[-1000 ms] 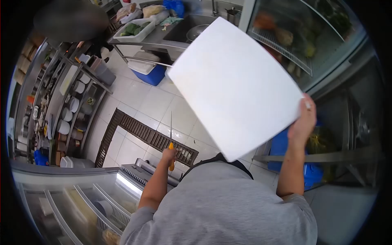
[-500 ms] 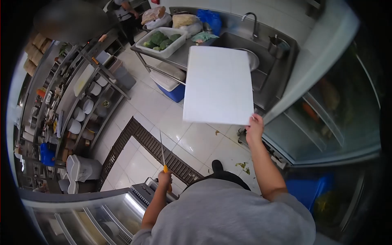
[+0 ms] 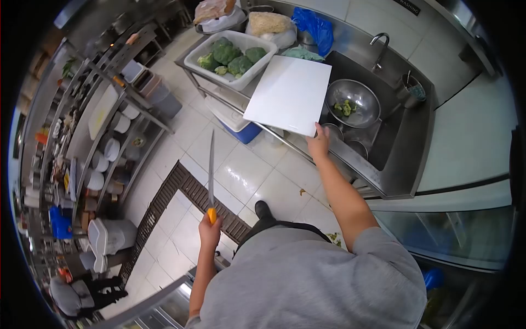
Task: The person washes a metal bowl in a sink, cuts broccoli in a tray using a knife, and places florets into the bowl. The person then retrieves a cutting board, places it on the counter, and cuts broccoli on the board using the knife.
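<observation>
My right hand grips the near right corner of a white cutting board. The board lies nearly level over the steel counter, between a white tub and the sink. My left hand is closed round the yellow handle of a long knife, its blade pointing up and away over the floor. Several broccoli heads fill the white plastic tub on the counter. A metal bowl in the sink holds green broccoli pieces.
A steel sink with a curved faucet stands at the right. Blue plastic bag and bagged food sit behind the tub. Shelving runs along the left. A person is at the lower left. Floor grating crosses the tiles.
The cutting board has come down from in front of the sink to the counter beside the tub. The sink bowl now shows. The knife has turned more upright, and my body is nearer the counter.
</observation>
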`<action>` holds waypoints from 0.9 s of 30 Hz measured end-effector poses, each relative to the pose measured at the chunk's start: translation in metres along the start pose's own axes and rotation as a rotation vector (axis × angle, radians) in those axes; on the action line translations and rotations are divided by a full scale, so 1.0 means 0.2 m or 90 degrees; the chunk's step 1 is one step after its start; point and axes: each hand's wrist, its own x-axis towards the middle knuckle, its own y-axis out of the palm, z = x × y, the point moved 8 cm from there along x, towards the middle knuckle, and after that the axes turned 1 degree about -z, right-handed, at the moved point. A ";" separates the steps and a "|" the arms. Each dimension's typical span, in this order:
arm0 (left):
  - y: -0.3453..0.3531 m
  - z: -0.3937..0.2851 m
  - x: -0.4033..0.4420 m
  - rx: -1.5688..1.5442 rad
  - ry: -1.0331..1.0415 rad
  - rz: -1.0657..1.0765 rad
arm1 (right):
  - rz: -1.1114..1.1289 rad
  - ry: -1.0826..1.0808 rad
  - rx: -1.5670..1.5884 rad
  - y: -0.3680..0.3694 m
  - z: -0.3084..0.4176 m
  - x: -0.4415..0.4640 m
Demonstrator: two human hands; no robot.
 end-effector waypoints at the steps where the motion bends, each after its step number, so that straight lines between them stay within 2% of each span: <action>1: 0.04 -0.17 0.09 0.007 0.009 0.039 | -0.064 -0.078 -0.193 -0.04 0.08 -0.04; 4: 0.29 -0.49 0.44 -0.072 0.111 0.225 | 0.172 -0.085 0.157 0.10 0.10 -0.13; 6: 0.54 -0.78 0.59 -0.100 0.164 0.342 | 0.538 0.153 0.397 0.15 0.37 -0.35; 8: 0.81 -1.07 0.64 -0.168 0.166 0.455 | 0.537 0.125 0.410 0.11 0.60 -0.43; 9: 0.96 -1.16 0.64 -0.188 0.136 0.575 | 0.536 0.106 0.417 0.13 0.66 -0.41; 10: 1.09 -1.22 0.58 -0.269 -0.092 0.716 | 0.419 0.103 0.375 0.16 0.61 -0.31; 11: 1.20 -1.31 0.60 -0.218 0.067 0.721 | 0.308 0.103 0.327 0.19 0.52 -0.22; 12: 1.26 -1.38 0.61 -0.149 0.123 0.774 | 0.202 0.101 0.276 0.18 0.46 -0.14; 13: 1.30 -1.46 0.63 -0.082 0.184 0.821 | 0.192 0.149 0.268 0.17 0.40 -0.06; 14: 1.31 -1.54 0.73 0.034 0.334 0.741 | 0.185 0.194 0.264 0.15 0.34 0.03; 16: 1.25 -1.67 0.98 0.279 0.617 0.547 | 0.058 0.135 0.220 0.11 0.20 0.17; 18: 1.09 -1.87 1.36 0.197 0.664 0.331 | 0.098 0.282 0.264 0.07 0.19 0.24; 19: 1.01 -1.97 1.55 0.183 0.732 0.232 | 0.116 0.355 0.283 0.07 0.20 0.26; 20: 0.95 -2.02 1.78 0.209 0.710 0.178 | 0.107 0.367 0.322 0.08 0.23 0.28; 22: 0.85 -2.11 2.09 0.294 0.685 0.105 | 0.082 0.388 0.403 0.11 0.28 0.29; 25: 0.73 -2.27 2.35 0.345 0.732 0.050 | 0.075 0.396 0.520 0.19 0.37 0.27; 27: 0.64 -2.36 2.57 0.353 0.743 0.024 | 0.060 0.422 0.513 0.22 0.48 0.24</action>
